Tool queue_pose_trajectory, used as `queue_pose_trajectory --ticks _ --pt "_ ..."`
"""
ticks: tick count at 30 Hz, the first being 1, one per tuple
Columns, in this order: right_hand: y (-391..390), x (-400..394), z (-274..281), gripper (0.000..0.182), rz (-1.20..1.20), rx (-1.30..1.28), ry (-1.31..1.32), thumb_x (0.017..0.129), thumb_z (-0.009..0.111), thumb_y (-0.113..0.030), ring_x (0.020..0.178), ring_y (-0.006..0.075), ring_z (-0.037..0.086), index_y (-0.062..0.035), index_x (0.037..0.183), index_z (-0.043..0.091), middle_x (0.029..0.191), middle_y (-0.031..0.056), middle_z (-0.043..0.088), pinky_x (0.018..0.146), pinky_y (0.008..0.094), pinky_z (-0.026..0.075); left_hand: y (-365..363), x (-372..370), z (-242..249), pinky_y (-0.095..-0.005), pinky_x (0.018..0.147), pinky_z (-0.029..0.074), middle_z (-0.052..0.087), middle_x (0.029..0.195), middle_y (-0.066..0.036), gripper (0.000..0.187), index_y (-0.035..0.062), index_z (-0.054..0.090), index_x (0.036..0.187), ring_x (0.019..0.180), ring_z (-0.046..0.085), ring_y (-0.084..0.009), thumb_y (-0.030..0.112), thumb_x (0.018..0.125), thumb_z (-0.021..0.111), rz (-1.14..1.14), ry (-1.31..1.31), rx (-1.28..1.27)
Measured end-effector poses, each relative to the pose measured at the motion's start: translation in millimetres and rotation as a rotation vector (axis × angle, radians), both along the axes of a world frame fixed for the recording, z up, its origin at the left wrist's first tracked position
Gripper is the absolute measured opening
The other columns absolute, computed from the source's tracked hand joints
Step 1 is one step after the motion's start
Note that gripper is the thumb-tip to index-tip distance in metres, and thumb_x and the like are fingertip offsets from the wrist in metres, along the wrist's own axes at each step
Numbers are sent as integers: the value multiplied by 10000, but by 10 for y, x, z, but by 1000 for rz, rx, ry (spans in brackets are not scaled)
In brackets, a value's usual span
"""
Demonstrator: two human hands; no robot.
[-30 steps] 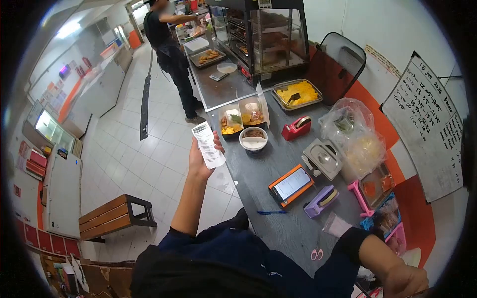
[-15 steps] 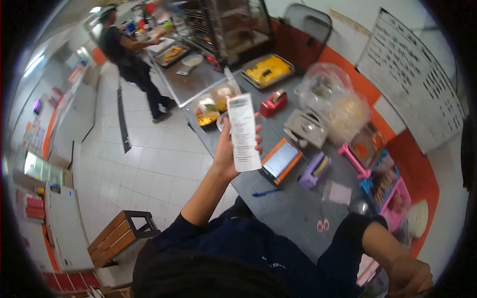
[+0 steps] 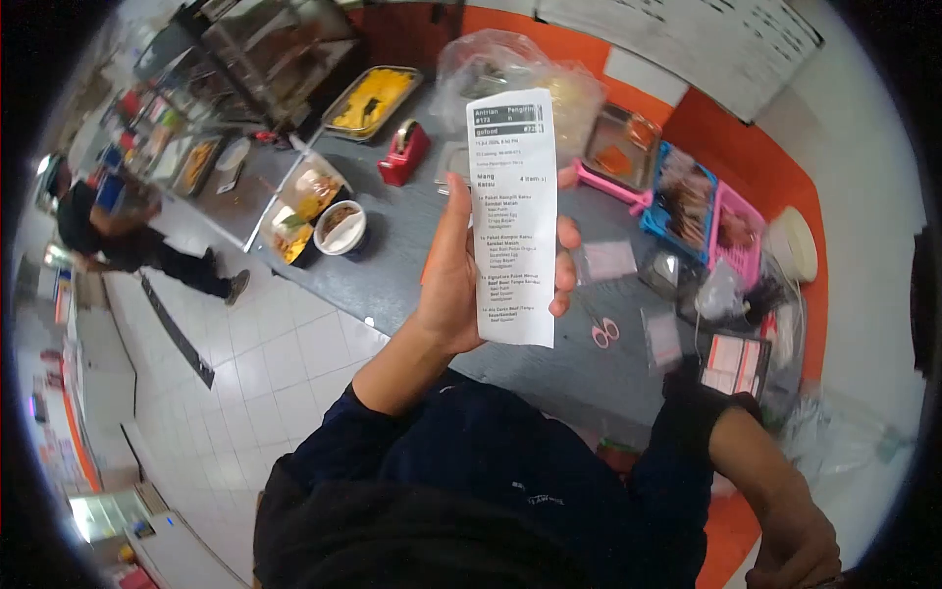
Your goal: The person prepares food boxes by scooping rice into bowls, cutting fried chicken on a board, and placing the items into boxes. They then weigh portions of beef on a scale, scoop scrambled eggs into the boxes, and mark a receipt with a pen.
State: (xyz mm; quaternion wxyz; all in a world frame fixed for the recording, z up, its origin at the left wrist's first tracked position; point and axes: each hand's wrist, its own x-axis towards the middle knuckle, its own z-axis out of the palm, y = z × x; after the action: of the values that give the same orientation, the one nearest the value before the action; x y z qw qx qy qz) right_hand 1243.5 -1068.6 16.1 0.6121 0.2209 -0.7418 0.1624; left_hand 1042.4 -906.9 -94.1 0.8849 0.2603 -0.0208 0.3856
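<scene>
My left hand (image 3: 448, 285) is wrapped round a long white printed receipt (image 3: 514, 221), upright above the grey table (image 3: 392, 275), thumb on its left edge and fingertips round its right edge. At the lower right, my right hand (image 3: 797, 555) hangs low near the frame edge; its fingers are partly cut off, so what they hold, if anything, is hidden. Left of the receipt are a bowl of food (image 3: 341, 228), food boxes (image 3: 312, 191) and a red tape dispenser (image 3: 403, 153). Pink-handled scissors (image 3: 604, 333) lie to the right of the receipt.
A tray of yellow food (image 3: 373, 101) stands at the back. Plastic bags (image 3: 491, 64), a blue basket (image 3: 684, 201) and a pink basket (image 3: 736, 221) stand farther right. A co-worker (image 3: 108, 226) stands at the left. A whiteboard (image 3: 687, 39) is behind the table.
The view has turned right. The receipt appears larger and closer, still in my left hand. The co-worker and the food boxes have shifted left in view, and the bowl shows more fully.
</scene>
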Motion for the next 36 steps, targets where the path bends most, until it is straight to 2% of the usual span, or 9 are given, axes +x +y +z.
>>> queue_pose_trajectory --ticks 3,9,16,28,31,32,33,35,36 --pt "-342 -17 44 416 -70 3 -72 787 655 -63 596 116 606 -22 1172 500 956 111 579 392 207 487 -30 130 -7 -336 572 525 589 944 -139 793 29 288 1363 729 618 -214 644 891 122 -102 -25 0" --pt "-817 -439 259 264 -505 -255 -134 843 573 -74 432 132 557 -91 997 359 1196 46 545 296 241 391 -48 201 15 -343 572 520 593 956 -146 794 29 285 1365 721 618 -232 643 891 118 -287 -53 -19" --pt "-896 -822 286 229 -645 -261 78 846 543 -50 454 145 581 -96 1003 382 1183 48 543 292 236 382 -149 298 26 -352 572 514 592 974 -152 809 23 290 1364 723 620 -248 650 886 113 -424 -121 -85" --pt "-1131 -529 -81 216 -487 -255 2 846 568 -213 470 169 587 -42 976 550 887 113 612 360 277 466 -398 515 -66 -343 580 531 596 968 -150 802 27 285 1370 743 632 -236 649 886 136 -502 -99 -52" --pt "-1150 -14 -666 258 -55 -585 6 846 574 -254 474 175 589 -28 969 592 813 129 629 377 288 487 -441 648 -67 -345 590 530 593 968 -149 803 22 272 1375 751 629 -236 647 888 146 -514 -106 -71" --pt "-1070 155 -996 274 -84 -749 79 846 576 -268 476 177 589 -24 967 606 788 135 635 383 291 494 -455 698 -73 -347 595 529 592 967 -149 804 18 264 1378 756 628 -236 647 889 152 -518 -109 -78" --pt "-929 351 -1452 262 -888 -961 -84 864 562 -258 541 126 559 -45 1016 582 878 86 608 469 253 464 -466 753 -80 -347 595 529 592 967 -149 804 18 264 1378 756 628 -236 647 889 152 -510 -116 -80" --pt "-328 566 -1681 308 -1086 -1569 30 870 564 -197 629 75 554 -48 1133 504 1007 43 567 543 212 426 -484 856 -86 -353 598 525 590 974 -149 806 13 259 1377 762 626 -241 647 889 163 -502 -98 -105" --pt "-114 683 -2231 390 -1291 -1529 -72 830 603 -142 761 156 604 -44 1182 464 1048 97 564 622 272 467 -499 915 -94 -353 598 525 590 974 -149 806 13 259 1377 762 626 -241 647 889 163 -492 -98 -110"
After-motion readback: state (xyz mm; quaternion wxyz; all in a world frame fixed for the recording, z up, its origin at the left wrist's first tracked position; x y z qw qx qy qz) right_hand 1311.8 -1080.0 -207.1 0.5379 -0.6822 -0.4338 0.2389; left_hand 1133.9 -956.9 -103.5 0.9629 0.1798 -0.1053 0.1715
